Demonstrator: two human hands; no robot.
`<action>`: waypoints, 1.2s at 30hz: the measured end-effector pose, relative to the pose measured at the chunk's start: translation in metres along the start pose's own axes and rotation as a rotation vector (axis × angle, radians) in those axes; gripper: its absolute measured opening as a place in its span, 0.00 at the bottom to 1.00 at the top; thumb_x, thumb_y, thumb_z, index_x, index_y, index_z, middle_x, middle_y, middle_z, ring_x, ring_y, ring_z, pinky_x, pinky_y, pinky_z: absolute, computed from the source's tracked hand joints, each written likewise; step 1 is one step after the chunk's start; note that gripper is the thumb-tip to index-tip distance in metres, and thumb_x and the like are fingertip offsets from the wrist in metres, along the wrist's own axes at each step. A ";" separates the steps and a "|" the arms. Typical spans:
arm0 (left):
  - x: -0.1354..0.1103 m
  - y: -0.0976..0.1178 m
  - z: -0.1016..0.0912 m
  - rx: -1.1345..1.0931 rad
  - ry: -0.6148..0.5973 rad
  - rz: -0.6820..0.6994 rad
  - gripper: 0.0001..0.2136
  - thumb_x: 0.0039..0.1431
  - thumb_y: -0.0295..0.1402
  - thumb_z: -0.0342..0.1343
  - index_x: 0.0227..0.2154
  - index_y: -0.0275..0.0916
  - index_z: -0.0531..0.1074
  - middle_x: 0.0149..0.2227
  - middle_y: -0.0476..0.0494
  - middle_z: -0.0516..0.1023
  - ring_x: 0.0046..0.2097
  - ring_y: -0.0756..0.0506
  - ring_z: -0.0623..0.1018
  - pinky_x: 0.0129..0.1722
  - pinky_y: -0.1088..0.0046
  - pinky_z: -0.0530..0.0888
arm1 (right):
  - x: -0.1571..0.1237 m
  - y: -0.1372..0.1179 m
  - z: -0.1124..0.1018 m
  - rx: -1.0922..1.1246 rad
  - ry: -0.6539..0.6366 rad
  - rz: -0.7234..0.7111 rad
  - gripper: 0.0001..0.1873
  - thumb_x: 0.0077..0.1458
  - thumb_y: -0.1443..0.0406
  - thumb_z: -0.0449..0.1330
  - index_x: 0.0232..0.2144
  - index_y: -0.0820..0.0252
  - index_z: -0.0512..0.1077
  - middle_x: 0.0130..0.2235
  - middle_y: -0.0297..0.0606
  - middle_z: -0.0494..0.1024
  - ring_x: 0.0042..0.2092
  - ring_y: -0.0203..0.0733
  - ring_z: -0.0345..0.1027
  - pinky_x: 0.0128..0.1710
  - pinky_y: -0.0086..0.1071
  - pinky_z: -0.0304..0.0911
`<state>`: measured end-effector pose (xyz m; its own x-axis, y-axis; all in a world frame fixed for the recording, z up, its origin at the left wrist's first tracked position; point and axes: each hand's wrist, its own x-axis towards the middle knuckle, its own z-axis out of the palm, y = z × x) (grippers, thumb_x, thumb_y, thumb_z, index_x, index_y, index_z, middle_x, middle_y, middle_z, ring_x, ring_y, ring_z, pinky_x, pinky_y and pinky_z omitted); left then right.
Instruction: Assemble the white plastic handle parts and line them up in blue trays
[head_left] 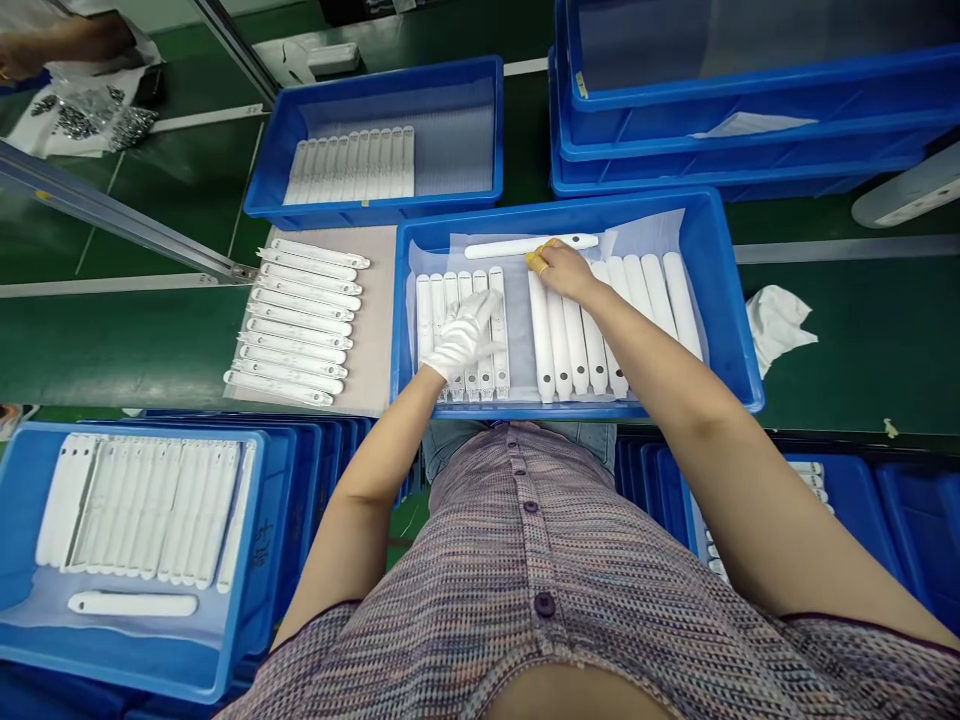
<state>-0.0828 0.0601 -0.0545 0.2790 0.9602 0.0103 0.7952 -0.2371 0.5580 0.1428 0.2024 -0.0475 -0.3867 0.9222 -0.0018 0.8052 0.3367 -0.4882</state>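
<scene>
In the blue tray [739, 340] in front of me lie two groups of long white plastic strips. My left hand [461, 335], in a white glove, is spread over the left group [424, 320], fingers apart and slightly blurred; no strip is visibly gripped. My right hand [559, 268] has yellow finger covers, and its fingertips are pinched at the upper end of the nearest strip in the right group [541, 335]. Just above those fingertips, a single strip [499, 248] lies crosswise along the tray's far side. The right forearm hides part of the right group.
More strips [300, 320] lie on a beige sheet [373, 330] to the left. Behind is another blue tray [375, 212] of strips; stacked trays [750, 140] stand back right. A lower-left tray [244, 560] holds strips. Crumpled white cloth [776, 325] lies right. Another person's arm [71, 42] shows top left.
</scene>
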 end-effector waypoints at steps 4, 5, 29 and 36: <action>-0.005 0.006 0.007 0.332 -0.207 0.024 0.39 0.69 0.50 0.54 0.75 0.35 0.53 0.76 0.28 0.52 0.78 0.29 0.47 0.74 0.39 0.36 | -0.007 -0.001 0.011 -0.016 -0.056 -0.001 0.19 0.69 0.60 0.52 0.49 0.67 0.77 0.56 0.57 0.75 0.59 0.61 0.65 0.62 0.51 0.60; -0.007 0.007 0.006 0.377 -0.220 0.027 0.38 0.70 0.49 0.52 0.75 0.35 0.51 0.77 0.29 0.51 0.78 0.30 0.46 0.74 0.40 0.35 | -0.007 -0.003 0.013 -0.020 -0.050 0.005 0.19 0.68 0.61 0.52 0.49 0.67 0.77 0.57 0.57 0.74 0.60 0.62 0.64 0.63 0.52 0.58; 0.002 0.093 0.021 -1.268 0.114 -0.323 0.30 0.49 0.53 0.72 0.49 0.38 0.80 0.48 0.38 0.85 0.49 0.37 0.84 0.51 0.58 0.81 | -0.135 -0.054 -0.020 1.082 0.081 0.133 0.32 0.59 0.45 0.61 0.58 0.54 0.69 0.58 0.43 0.77 0.61 0.51 0.70 0.62 0.46 0.67; 0.003 0.087 -0.013 -1.403 0.257 -0.442 0.20 0.70 0.50 0.55 0.48 0.38 0.78 0.36 0.44 0.81 0.30 0.51 0.78 0.31 0.75 0.77 | -0.109 -0.085 -0.024 1.664 0.027 0.333 0.16 0.60 0.57 0.65 0.49 0.53 0.75 0.40 0.34 0.79 0.38 0.36 0.74 0.41 0.31 0.76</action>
<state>-0.0201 0.0442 0.0044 -0.0588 0.9492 -0.3091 -0.4055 0.2602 0.8763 0.1271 0.0776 0.0155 -0.2895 0.9150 -0.2808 -0.4715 -0.3917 -0.7901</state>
